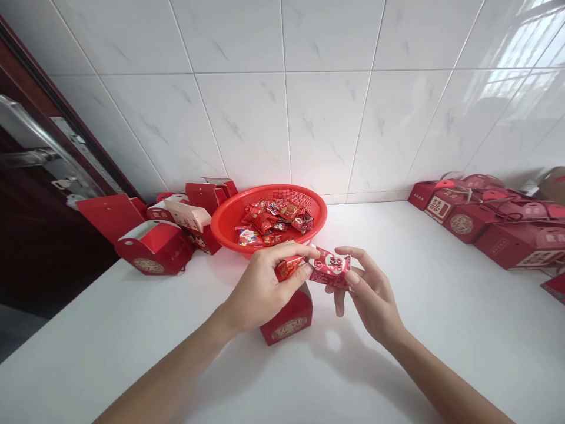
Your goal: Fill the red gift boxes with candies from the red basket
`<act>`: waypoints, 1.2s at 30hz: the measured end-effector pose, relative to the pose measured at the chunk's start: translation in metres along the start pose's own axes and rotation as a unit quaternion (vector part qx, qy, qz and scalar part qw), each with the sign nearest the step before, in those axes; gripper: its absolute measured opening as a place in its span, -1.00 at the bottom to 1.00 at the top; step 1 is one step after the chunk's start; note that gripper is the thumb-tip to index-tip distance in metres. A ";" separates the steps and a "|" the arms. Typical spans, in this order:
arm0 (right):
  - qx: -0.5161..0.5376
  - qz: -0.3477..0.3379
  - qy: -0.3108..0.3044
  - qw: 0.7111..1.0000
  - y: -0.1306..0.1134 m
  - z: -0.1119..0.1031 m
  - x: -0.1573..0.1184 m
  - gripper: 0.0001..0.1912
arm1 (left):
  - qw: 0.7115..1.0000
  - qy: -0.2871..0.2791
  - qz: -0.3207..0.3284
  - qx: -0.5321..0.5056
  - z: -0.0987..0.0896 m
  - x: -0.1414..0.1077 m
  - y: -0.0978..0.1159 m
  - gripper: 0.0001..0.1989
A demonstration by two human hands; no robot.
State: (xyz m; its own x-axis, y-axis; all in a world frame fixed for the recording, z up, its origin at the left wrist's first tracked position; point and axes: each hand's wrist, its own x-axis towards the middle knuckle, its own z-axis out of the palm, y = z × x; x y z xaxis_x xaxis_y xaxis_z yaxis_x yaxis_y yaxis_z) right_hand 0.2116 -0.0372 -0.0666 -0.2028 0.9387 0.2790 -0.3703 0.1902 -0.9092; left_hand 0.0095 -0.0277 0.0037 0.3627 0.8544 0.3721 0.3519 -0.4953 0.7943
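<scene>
Both hands hold a red and white wrapped candy [331, 263] in front of the basket. My left hand [265, 285] pinches its left end between thumb and fingers, with a second orange-red wrapped candy [289, 268] tucked in the same hand. On the candy's right end, the thumb and fingers of my right hand [375, 294] are closed. Below my left hand stands a small red gift box [289, 318] with a gold emblem, its upper part hidden by the hand. Just behind, a red plastic basket [216, 227] contains several wrapped candies [273, 221].
Several open red boxes [150, 247] stand at the left, near a dark door with a metal handle [30, 156]. Closed red boxes [468, 221] are lined up along the right. A white tiled wall [326, 129] rises behind the white table [388, 235].
</scene>
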 end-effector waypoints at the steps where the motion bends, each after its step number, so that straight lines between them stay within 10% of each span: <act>1: -0.001 0.005 0.005 1.000 0.000 0.000 0.001 -0.58 | 1.000 -0.001 0.000 0.001 0.000 0.000 0.000 -0.79; 36: 0.039 0.052 -0.001 0.998 -0.005 0.005 0.001 -0.68 | 0.999 -0.017 -0.033 -0.021 0.000 0.001 0.003 -0.82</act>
State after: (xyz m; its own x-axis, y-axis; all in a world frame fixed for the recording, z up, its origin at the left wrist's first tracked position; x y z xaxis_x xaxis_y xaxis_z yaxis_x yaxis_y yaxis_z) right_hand 0.2084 -0.0384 -0.0602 -0.2450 0.9517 0.1850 -0.4175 0.0686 -0.9061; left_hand 0.0113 -0.0286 0.0064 0.3703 0.8783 0.3025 0.3397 -0.4311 0.8359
